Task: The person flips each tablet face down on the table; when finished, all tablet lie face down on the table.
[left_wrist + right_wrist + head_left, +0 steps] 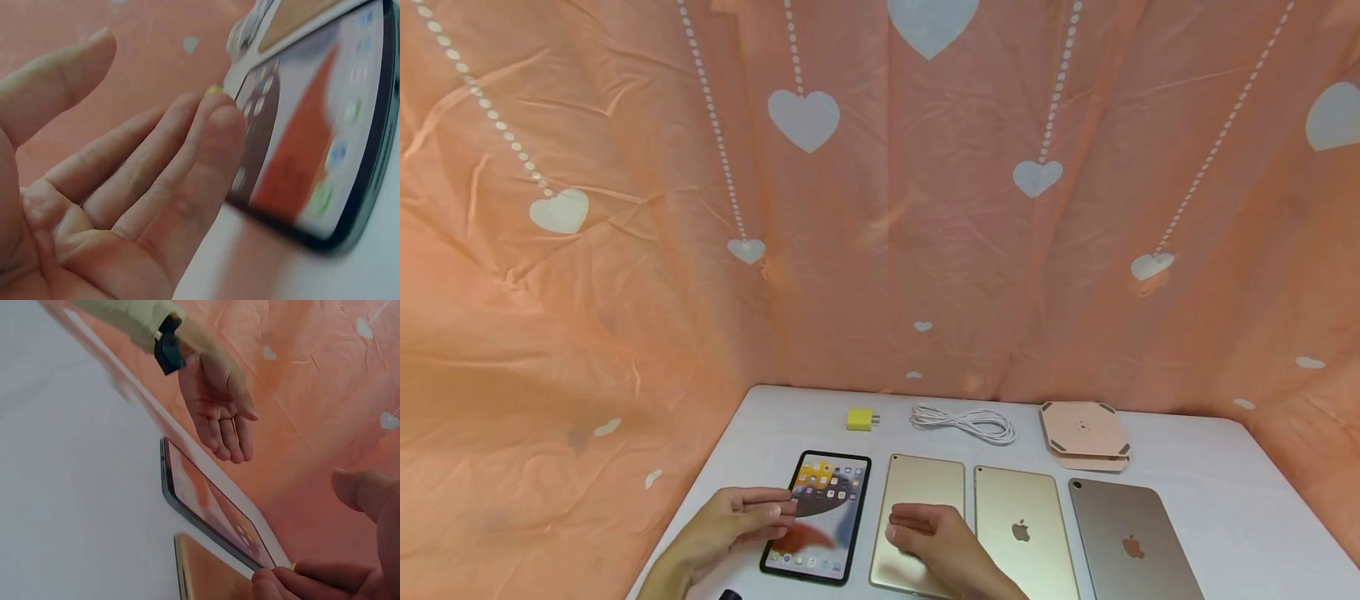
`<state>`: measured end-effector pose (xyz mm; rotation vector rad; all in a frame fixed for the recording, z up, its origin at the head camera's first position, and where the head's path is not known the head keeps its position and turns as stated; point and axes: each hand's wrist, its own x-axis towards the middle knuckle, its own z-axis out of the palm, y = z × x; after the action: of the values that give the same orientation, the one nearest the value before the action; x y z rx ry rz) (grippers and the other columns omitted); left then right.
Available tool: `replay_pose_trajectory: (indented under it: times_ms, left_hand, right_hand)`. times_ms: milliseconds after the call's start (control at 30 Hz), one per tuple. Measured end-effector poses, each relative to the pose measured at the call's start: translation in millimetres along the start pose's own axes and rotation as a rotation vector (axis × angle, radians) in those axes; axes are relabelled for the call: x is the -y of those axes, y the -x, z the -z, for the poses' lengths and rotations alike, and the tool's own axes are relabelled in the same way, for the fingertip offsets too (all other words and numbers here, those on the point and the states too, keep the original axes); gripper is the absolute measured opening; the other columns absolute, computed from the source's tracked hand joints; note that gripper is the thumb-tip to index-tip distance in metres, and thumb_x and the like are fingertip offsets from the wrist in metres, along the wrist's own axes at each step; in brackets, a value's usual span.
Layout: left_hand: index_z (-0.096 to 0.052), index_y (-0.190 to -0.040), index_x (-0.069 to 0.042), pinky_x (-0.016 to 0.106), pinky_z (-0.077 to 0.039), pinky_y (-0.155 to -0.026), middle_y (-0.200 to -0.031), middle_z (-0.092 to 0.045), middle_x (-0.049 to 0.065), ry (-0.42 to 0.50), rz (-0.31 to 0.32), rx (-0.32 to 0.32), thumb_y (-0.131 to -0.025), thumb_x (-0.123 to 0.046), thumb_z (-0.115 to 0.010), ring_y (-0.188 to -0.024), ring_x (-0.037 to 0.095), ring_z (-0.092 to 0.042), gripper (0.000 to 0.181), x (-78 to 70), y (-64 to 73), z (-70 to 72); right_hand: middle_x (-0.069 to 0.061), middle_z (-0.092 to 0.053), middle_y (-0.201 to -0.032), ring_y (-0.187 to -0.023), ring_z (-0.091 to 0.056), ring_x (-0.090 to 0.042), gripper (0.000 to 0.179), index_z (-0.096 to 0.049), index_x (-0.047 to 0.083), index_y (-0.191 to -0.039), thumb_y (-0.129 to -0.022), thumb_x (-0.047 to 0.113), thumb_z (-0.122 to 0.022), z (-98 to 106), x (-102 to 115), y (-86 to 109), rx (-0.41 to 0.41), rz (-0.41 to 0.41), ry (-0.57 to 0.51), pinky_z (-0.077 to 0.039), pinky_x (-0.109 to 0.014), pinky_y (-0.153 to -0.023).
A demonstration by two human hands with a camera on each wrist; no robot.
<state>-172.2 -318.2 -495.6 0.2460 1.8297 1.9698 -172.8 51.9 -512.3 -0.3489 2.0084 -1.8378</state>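
Note:
A tablet (820,521) with a lit screen of app icons lies face up on the white table. Over its left edge in the head view is my left hand (733,525), fingers straight and holding nothing. My right hand (936,542) hovers over a gold tablet (925,483) lying back up, its fingers extended with nothing in them. The left wrist view shows the left palm (94,250) beside the lit tablet (300,137). In the right wrist view, the left hand (219,406) appears beyond the lit tablet (209,500), and the right fingers (337,578) show at the lower right.
To the right lie a second gold tablet (1026,517) and a grey tablet (1127,533), both back up. Along the back are a yellow charger plug (860,419), a coiled white cable (962,421) and a pink stand (1084,433). An orange curtain (887,250) hangs behind.

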Motion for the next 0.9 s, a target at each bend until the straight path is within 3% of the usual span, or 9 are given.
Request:
replay_pose_trajectory:
  times_ms: [200,367,567,767,900]
  left_hand:
    - [-0.046,-0.146,0.027,0.036,-0.064,-0.102,-0.129,-0.078,0.018,-0.039,0.047,-0.114,-0.109,-0.01,-0.067,-0.112,0.018,-0.079,0.056,2.6,6.2,16.0]
    - [-0.054,-0.138,0.028,0.037,-0.067,-0.093,-0.118,-0.08,0.018,-0.207,0.114,-0.273,-0.105,-0.009,-0.07,-0.102,0.019,-0.078,0.052,4.3,-0.2,13.9]
    - [-0.06,-0.129,0.027,0.04,-0.069,-0.083,-0.106,-0.08,0.023,-0.371,0.148,-0.418,-0.1,-0.005,-0.074,-0.092,0.023,-0.078,0.045,1.8,-14.7,-5.7]
    - [-0.071,-0.119,0.019,0.039,-0.069,-0.071,-0.097,-0.082,0.02,-0.557,0.144,-0.55,-0.093,-0.006,-0.083,-0.079,0.024,-0.078,0.038,-1.4,-22.8,-30.8]
    - [-0.079,-0.112,0.009,0.045,-0.066,-0.08,-0.093,-0.083,0.012,-0.729,0.143,-0.592,-0.092,-0.02,-0.086,-0.086,0.026,-0.079,0.036,-3.9,-24.6,-40.1]
  right_hand:
    - [-0.029,-0.072,-0.136,-0.117,-0.07,-0.019,0.058,-0.053,-0.023,-0.145,-0.105,0.015,-0.071,-16.1,-3.0,-12.2,0.02,-0.065,-0.165,-0.062,-0.036,-0.101]
    - [-0.025,-0.072,-0.135,-0.12,-0.07,-0.023,0.062,-0.048,-0.025,-0.146,-0.105,0.016,-0.07,-25.4,-0.7,-19.5,0.024,-0.116,-0.245,-0.061,-0.04,-0.108]
    - [-0.021,-0.07,-0.135,-0.116,-0.068,-0.02,0.063,-0.044,-0.027,-0.147,-0.104,0.013,-0.069,-33.6,3.7,-26.5,0.024,-0.158,-0.309,-0.059,-0.04,-0.11]
    - [-0.008,-0.073,-0.114,-0.1,-0.066,-0.012,0.043,-0.061,-0.016,-0.133,-0.102,0.013,-0.07,-43.3,6.7,-30.0,0.01,-0.194,-0.354,-0.061,-0.028,-0.097]
    - [-0.004,-0.073,-0.105,-0.096,-0.067,-0.01,0.031,-0.065,-0.012,-0.123,-0.1,0.009,-0.067,-48.8,7.6,-30.3,-0.036,-0.184,-0.387,-0.062,-0.024,-0.091]
